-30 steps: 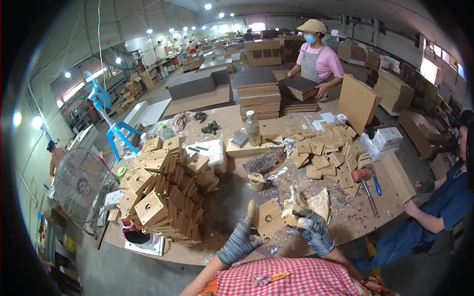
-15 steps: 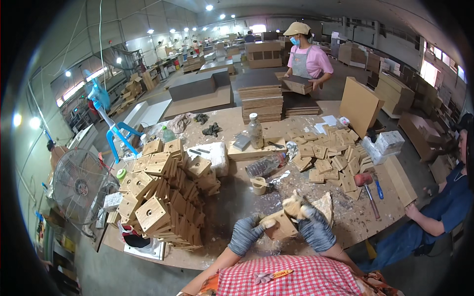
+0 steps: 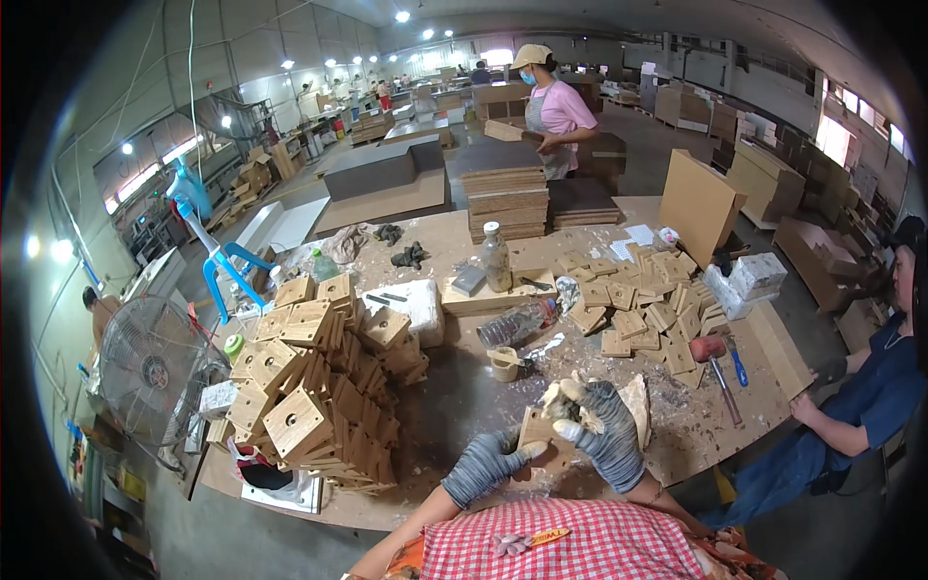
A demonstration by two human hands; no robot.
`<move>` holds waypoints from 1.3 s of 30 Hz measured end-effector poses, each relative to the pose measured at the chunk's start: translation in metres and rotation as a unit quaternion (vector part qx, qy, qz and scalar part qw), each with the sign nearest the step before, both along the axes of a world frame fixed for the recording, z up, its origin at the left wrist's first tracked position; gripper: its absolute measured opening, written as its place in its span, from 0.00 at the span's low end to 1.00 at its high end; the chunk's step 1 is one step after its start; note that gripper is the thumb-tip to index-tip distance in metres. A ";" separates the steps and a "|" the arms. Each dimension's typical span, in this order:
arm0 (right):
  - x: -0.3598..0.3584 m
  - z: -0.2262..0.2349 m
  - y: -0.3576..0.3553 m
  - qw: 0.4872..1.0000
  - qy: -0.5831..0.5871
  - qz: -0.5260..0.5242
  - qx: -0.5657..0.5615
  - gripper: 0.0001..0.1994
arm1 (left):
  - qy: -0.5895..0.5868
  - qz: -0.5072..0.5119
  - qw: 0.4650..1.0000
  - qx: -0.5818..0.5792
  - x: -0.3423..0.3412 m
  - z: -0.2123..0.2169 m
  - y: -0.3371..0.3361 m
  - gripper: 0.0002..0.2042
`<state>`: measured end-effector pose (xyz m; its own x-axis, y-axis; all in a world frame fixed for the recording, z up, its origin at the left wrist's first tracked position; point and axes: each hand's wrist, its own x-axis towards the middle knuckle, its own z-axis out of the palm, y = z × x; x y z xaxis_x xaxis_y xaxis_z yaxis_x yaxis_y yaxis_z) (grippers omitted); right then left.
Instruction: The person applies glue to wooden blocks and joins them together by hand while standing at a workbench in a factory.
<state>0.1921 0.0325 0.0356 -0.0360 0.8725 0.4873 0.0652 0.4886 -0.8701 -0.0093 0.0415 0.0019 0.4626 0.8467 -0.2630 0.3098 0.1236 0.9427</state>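
My left hand [image 3: 486,466], in a grey knitted glove, grips a small flat wooden block [image 3: 536,427] close above the table's near edge. My right hand [image 3: 607,433], gloved the same way, is curled at the block's upper right side. A pale, crumpled-looking bit [image 3: 558,402] shows between its fingers; what it is cannot be made out. Beside the right hand lies a light, rough-edged piece [image 3: 635,401]. Just beyond the hands stands a small tan cup [image 3: 504,365] with a stick or brush across it.
Drilled wooden blocks [image 3: 295,421] are piled high at left; more blocks [image 3: 628,314] lie scattered at right. A mallet [image 3: 710,350], a screwdriver [image 3: 739,362], a plastic bottle [image 3: 510,331] and a glass bottle [image 3: 495,261] are on the table. Co-workers stand across and at right.
The block has turned more upright, and my right hand has shifted over its upper side with fingers spread differently. The co-worker across has turned left with a board.
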 end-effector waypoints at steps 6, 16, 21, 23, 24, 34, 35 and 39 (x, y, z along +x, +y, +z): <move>-0.008 -0.013 -0.007 0.960 -0.252 -0.098 0.076 0.23 | -0.004 0.029 0.999 0.022 0.004 0.013 -0.012 0.19; 0.016 -0.026 -0.013 0.960 -0.253 -0.118 0.020 0.17 | -0.013 0.087 0.991 0.098 0.001 0.001 -0.026 0.22; 0.029 -0.027 -0.019 0.957 -0.252 -0.145 0.004 0.17 | -0.036 0.085 0.995 0.035 0.001 0.000 -0.026 0.20; 0.032 -0.021 -0.020 0.951 -0.265 -0.161 0.007 0.18 | -0.019 0.109 0.991 0.081 0.003 -0.004 -0.027 0.20; 0.029 -0.019 -0.022 0.966 -0.211 -0.151 0.014 0.18 | -0.019 0.110 0.990 0.081 0.003 -0.003 -0.027 0.20; -0.001 -0.014 -0.015 0.933 -0.328 -0.099 0.107 0.20 | 0.202 0.014 0.941 0.272 0.000 -0.002 -0.026 0.20; 0.005 -0.019 -0.011 0.914 -0.365 -0.122 0.131 0.20 | 0.209 0.011 0.938 0.275 -0.001 -0.004 -0.026 0.20; 0.009 -0.006 -0.015 0.971 -0.215 -0.106 0.017 0.18 | 0.206 0.008 0.943 0.262 -0.002 0.007 -0.029 0.21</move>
